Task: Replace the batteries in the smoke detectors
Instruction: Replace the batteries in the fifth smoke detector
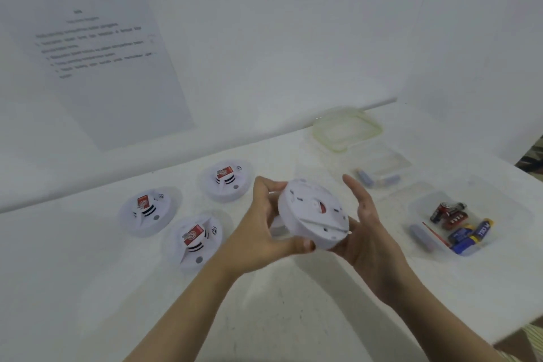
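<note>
I hold a round white smoke detector [313, 214] above the table, its back plate tilted toward me, a red bit showing through a slot. My left hand [264, 223] grips its left rim with curled fingers and thumb. My right hand [364, 229] cradles its lower right edge from below, fingers fairly straight beside the rim. Three more white detectors lie face up with red stickers: one at the back [224, 181], one at the left [147, 210], one nearer me [194, 239]. A clear tub [505, 214] on the right holds several batteries [467, 233].
A second clear tub [390, 166] with a few batteries stands behind the first, a yellowish lid [348, 129] leaning behind it. A printed sheet [97, 50] hangs on the white wall. The white table's right edge [517, 332] runs close to my right forearm.
</note>
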Motion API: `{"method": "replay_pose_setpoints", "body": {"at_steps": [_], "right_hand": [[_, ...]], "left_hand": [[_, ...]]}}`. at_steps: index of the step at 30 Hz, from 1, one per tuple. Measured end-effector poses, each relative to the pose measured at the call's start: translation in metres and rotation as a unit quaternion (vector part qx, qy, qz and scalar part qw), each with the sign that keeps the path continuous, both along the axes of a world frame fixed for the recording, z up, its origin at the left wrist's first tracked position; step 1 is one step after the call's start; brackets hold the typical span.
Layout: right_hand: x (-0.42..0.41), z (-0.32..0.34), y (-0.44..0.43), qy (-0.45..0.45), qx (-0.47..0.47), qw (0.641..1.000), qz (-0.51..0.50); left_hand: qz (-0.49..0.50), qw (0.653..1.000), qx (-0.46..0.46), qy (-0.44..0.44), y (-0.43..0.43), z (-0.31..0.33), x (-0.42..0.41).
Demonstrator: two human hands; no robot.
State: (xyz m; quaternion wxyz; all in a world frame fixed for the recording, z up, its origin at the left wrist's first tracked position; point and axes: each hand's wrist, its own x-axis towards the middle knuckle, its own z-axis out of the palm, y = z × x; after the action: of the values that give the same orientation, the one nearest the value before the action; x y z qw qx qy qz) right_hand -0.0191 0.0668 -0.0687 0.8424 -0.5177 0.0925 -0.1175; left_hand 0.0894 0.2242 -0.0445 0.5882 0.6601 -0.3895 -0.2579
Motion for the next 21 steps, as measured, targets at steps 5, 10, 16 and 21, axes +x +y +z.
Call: {"method": "replay_pose_setpoints", "body": {"at_steps": [5, 10, 16, 21], "right_hand": [[-0.016, -0.002, 0.006, 0.021, -0.130, 0.989, 0.063], [-0.030, -0.009, 0.016, 0.029, -0.207, 0.973, 0.092], [-0.033, -0.019, 0.025, 0.040, -0.257, 0.957, 0.129], [-0.033, -0.023, 0.027, 0.049, -0.279, 0.948, 0.143]], "left_hand": [[0.027, 0.999, 0.023, -0.006, 0.018, -0.018, -0.025], [0.019, 0.998, 0.051, -0.021, 0.032, -0.034, -0.047], [0.054, 0.996, 0.070, -0.028, 0.034, -0.049, -0.063], [0.080, 0.991, 0.087, -0.067, 0.036, -0.054, -0.064]]}}
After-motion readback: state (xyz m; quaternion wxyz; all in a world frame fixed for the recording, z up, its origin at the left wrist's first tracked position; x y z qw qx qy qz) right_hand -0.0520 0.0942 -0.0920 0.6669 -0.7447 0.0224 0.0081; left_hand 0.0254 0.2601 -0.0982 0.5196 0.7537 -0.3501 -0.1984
